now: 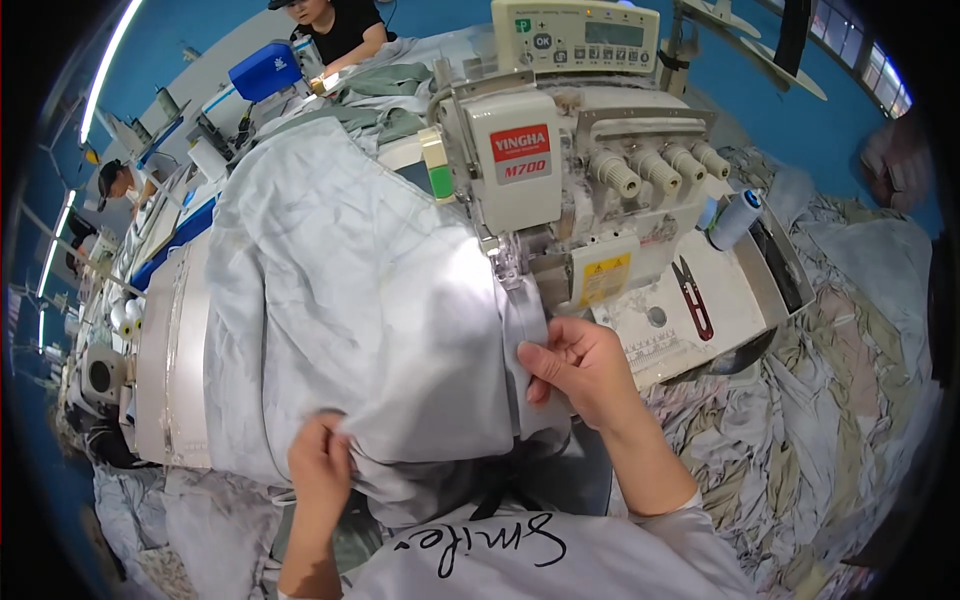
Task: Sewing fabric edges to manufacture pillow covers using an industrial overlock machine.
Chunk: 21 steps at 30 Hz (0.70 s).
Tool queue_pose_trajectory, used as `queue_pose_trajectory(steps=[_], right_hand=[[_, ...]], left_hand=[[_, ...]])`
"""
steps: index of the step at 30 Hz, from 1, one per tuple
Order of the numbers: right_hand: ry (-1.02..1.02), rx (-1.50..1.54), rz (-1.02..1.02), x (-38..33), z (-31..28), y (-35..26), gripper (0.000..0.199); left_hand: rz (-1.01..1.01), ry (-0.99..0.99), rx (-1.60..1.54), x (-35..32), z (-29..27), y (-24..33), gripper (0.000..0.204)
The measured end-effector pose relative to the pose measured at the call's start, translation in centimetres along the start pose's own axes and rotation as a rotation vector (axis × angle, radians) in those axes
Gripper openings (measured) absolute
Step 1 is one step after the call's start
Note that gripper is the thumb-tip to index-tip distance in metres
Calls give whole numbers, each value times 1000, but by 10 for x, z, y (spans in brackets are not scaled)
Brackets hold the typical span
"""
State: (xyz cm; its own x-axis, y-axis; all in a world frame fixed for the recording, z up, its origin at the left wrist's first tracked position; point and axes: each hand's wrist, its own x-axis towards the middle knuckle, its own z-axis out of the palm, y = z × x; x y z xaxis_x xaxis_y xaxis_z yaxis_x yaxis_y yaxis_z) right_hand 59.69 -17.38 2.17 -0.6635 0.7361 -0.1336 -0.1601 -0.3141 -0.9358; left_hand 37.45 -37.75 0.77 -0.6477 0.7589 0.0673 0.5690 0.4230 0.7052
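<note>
A large piece of light grey fabric (350,300) covers the bed of a cream overlock sewing machine (515,150), its right edge running under the presser foot (510,275) in bright lamplight. Just in front of the foot, my right hand (580,372) pinches the folded edge of the fabric between thumb and fingers. My left hand (322,455) is closed on the near side of the same fabric, lower and to the left. The fabric's near end droops over the table edge toward my lap.
Red-handled thread snips (693,300) and a blue thread cone (737,220) lie right of the machine. A control panel (577,38) tops it. Heaped grey and beige fabric (800,420) fills the right side. Beyond, a co-worker (340,35) sits at another station near a blue machine (266,72).
</note>
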Motion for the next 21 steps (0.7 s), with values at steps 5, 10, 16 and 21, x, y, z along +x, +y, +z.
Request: queue_pose_trajectory(steps=[5, 10, 16, 21], right_hand=[[-8, 43, -38, 1, 6, -1, 16], [-21, 77, -52, 1, -1, 2, 15], [-29, 67, -27, 0, 0, -2, 15], [-28, 97, -19, 1, 1, -3, 14]], left_hand=[[299, 426, -556, 61, -19, 24, 6], [411, 530, -637, 116, -27, 65, 9], [436, 496, -622, 147, -44, 89, 9], [536, 455, -790, 183, -57, 101, 11]])
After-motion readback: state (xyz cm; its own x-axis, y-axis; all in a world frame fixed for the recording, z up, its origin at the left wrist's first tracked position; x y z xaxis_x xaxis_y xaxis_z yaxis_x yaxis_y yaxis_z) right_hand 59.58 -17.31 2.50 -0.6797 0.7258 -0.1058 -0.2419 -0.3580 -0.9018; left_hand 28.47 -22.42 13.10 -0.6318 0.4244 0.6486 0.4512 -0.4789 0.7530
